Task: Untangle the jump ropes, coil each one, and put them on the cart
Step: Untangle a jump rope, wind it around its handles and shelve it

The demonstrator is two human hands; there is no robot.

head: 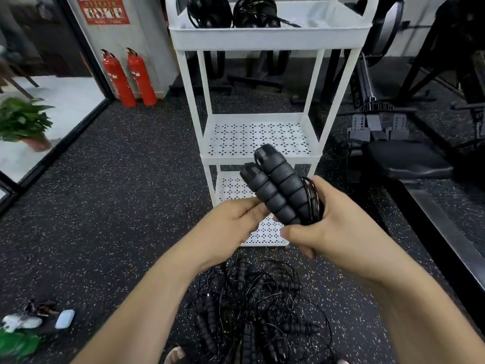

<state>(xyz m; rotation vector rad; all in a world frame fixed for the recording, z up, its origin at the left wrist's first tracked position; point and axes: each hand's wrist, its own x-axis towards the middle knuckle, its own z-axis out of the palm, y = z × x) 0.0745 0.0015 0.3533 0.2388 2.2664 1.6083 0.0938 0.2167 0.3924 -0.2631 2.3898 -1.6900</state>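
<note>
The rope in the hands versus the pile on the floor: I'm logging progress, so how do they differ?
The held rope is gathered, handles side by side, cord looped in the right hand; the floor pile is a loose tangle. The held rope is one rope, raised before the cart; the floor pile has several handles scattered. Both have black ribbed handles and thin cord.

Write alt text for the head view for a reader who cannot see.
Left hand and right hand hold a coiled rope with its two handles side by side, before a white cart. Two coiled ropes lie on its top shelf; a tangled pile lies on the floor.
</note>
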